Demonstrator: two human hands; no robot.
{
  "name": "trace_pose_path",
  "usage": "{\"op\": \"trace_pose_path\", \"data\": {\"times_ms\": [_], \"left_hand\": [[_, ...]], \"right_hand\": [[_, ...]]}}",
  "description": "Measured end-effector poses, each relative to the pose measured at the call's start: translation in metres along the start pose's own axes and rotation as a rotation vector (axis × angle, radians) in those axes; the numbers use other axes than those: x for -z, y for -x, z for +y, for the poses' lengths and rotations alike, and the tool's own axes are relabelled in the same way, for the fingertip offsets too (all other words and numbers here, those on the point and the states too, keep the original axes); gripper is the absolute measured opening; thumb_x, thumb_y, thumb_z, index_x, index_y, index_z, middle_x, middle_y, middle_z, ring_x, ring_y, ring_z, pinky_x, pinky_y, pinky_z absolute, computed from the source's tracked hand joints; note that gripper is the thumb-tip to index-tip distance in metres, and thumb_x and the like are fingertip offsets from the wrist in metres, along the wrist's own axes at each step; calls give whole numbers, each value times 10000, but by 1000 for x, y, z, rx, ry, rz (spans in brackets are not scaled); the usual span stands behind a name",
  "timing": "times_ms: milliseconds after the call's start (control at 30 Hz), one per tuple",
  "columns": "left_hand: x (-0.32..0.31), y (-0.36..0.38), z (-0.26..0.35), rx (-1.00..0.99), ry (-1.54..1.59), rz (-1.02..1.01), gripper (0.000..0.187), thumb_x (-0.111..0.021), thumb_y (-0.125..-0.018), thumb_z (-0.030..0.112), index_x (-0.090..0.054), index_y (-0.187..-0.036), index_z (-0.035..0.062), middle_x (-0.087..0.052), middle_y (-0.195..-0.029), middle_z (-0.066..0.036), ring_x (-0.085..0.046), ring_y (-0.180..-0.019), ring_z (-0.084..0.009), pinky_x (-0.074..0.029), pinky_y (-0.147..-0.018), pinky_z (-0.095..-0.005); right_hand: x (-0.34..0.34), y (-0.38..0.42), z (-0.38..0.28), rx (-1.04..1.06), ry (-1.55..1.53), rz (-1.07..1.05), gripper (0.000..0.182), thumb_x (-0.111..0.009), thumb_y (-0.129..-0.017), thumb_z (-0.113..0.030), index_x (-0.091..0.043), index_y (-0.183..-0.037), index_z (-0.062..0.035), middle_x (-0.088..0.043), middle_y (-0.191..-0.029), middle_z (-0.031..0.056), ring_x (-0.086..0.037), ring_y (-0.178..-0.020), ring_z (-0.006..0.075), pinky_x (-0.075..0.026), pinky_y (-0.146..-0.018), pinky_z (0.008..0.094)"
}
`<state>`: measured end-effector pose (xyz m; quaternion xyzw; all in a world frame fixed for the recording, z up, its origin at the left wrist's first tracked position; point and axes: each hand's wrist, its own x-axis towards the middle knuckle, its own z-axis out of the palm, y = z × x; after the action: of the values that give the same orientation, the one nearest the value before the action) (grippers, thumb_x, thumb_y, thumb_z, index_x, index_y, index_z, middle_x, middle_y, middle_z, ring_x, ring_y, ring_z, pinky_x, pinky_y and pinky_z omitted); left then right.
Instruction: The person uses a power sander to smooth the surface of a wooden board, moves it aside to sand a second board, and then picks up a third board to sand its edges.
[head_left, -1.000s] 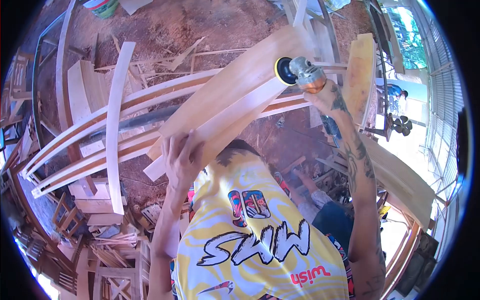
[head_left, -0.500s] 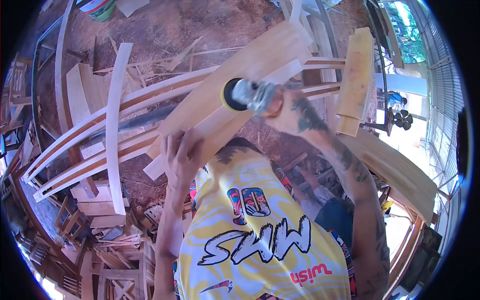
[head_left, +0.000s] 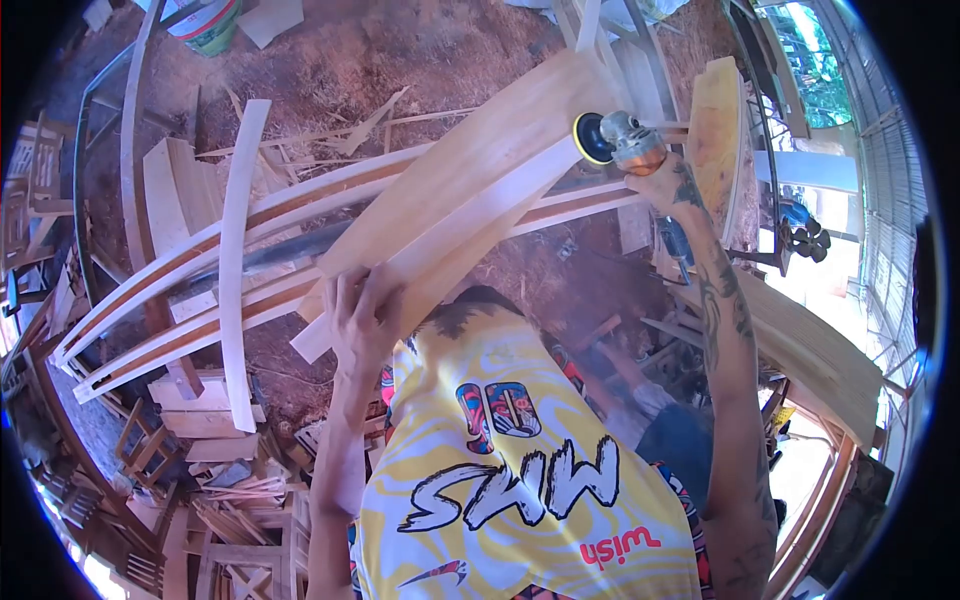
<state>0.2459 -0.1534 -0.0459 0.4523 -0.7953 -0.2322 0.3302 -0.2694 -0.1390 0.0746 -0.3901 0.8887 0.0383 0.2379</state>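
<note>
My right hand (head_left: 662,187) is wrapped around an angle grinder (head_left: 632,140) fitted with a round sanding disc (head_left: 592,138). The disc is tilted and sits at the far right end of a pale narrow wooden strip (head_left: 470,222). That strip lies lengthwise over a wide wooden plank (head_left: 450,150), which slants up to the right. At the strip's near left end, my left hand (head_left: 362,308) grips it, fingers bent over its top. Two long curved, grooved wooden rails (head_left: 190,250) run beneath the plank.
A curved pale slat (head_left: 236,270) lies across the rails at left. Thick boards (head_left: 715,150) and a broad curved panel (head_left: 815,345) stand at right. Wood offcuts (head_left: 245,490) and chair frames cover the lower left floor. The grinder's cord trails below my right hand. A bucket (head_left: 210,25) stands at upper left.
My right hand has moved the grinder to the right and up along the strip, from its middle to its far end. My left hand stays in place on the strip.
</note>
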Motion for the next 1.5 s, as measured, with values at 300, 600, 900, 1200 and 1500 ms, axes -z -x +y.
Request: {"op": "trace_pose_path", "data": {"times_ms": [300,600,900,1200,1500], "left_hand": [[7,18,-9,-52,-221,-38,508,-879,-887,178,-700,-1350,69,-630,-1302,-142,-611,-1198,-380,-488,-1035,-536],[131,79,-81,364,-494,264,385,-684,-1099,158,-635,-1454,14,-621,-1341,-275,-584,-1296,-467,-493,-1089,-559],[114,92,-99,205,-627,201,462,-729,-1033,134,-604,-1449,-23,-593,-1318,-274,-585,-1256,-489,-486,-1066,-586],[-5,-146,21,-9,-295,185,434,-732,-1046,185,-667,-1453,48,-626,-1411,-261,-572,-1373,-473,-492,-1139,-566],[-312,-408,214,-584,-513,-351,654,-743,-964,217,-542,-1550,6,-633,-1514,-254,-573,-1417,-466,-437,-1218,-563]], "right_hand": [[-62,-14,95,193,-556,342,465,-873,-929,-228,-755,-1308,15,-786,-952,31,-750,-891,155,-595,-778,322],[-85,134,36,-123,-943,213,465,-910,-888,-234,-773,-1284,-33,-773,-873,51,-722,-679,142,-560,-586,304],[-122,181,53,-53,-880,363,443,-933,-813,-278,-817,-1159,-27,-838,-1009,142,-823,-949,251,-629,-843,412],[-143,168,106,-124,-838,557,453,-928,-789,-295,-775,-1103,-7,-809,-1006,243,-824,-966,398,-636,-792,507],[-145,104,155,-100,-803,617,504,-956,-774,-333,-623,-957,-1,-730,-850,269,-779,-812,457,-623,-696,537]]}}
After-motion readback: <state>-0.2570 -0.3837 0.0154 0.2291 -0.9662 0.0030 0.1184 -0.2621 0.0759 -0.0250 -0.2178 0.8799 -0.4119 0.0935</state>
